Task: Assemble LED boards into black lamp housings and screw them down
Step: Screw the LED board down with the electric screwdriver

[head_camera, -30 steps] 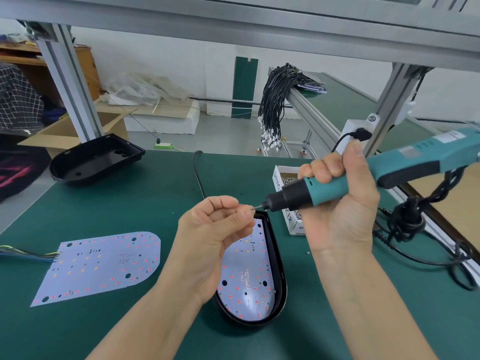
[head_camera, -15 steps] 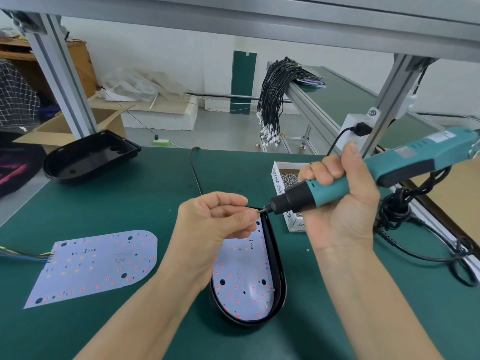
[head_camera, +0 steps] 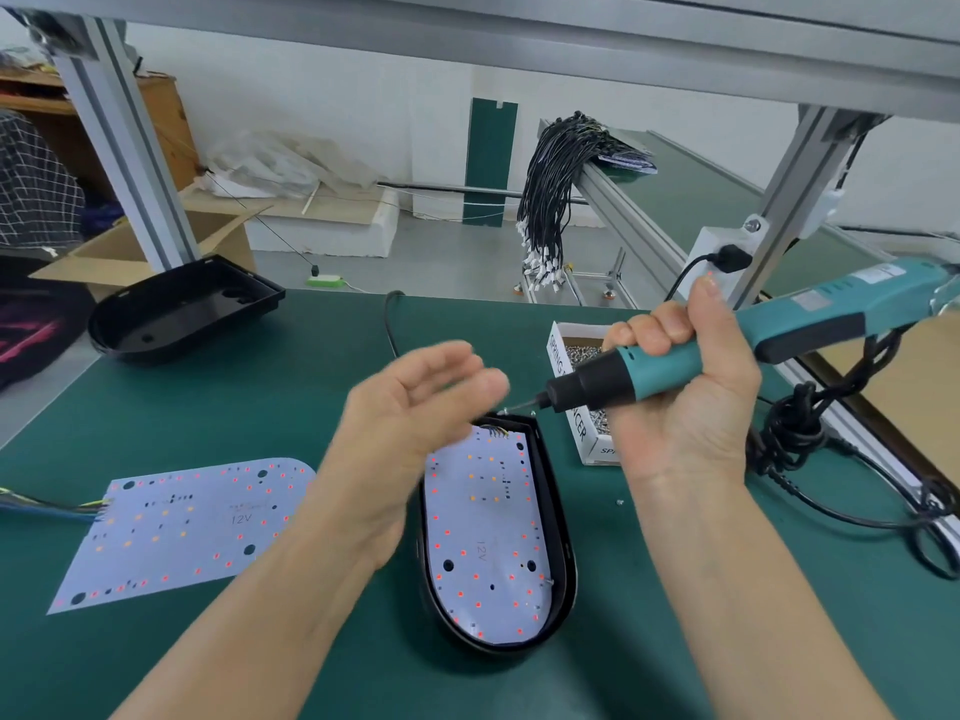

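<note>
A black lamp housing point(head_camera: 561, 537) lies in front of me with a white LED board point(head_camera: 485, 532) seated inside it. My right hand point(head_camera: 680, 402) grips a teal electric screwdriver point(head_camera: 727, 350), its bit tip carrying a small screw point(head_camera: 504, 409) above the housing's far end. My left hand point(head_camera: 410, 423) hovers blurred just left of the bit, fingers loosely spread and holding nothing. A second LED board point(head_camera: 182, 527) with coloured wires lies flat at the left. An empty black housing point(head_camera: 182, 309) sits at the table's far left edge.
A small white box of screws point(head_camera: 576, 387) stands behind the screwdriver. The driver's black cable point(head_camera: 810, 433) coils at the right by the rail. A loose screw point(head_camera: 619, 502) lies on the green mat point(head_camera: 260, 402). Aluminium frame posts rise left and right.
My left hand has let go of the screw at the bit tip and opened, drawing back to the left. The screwdriver stays in my right hand, tip slightly lower.
</note>
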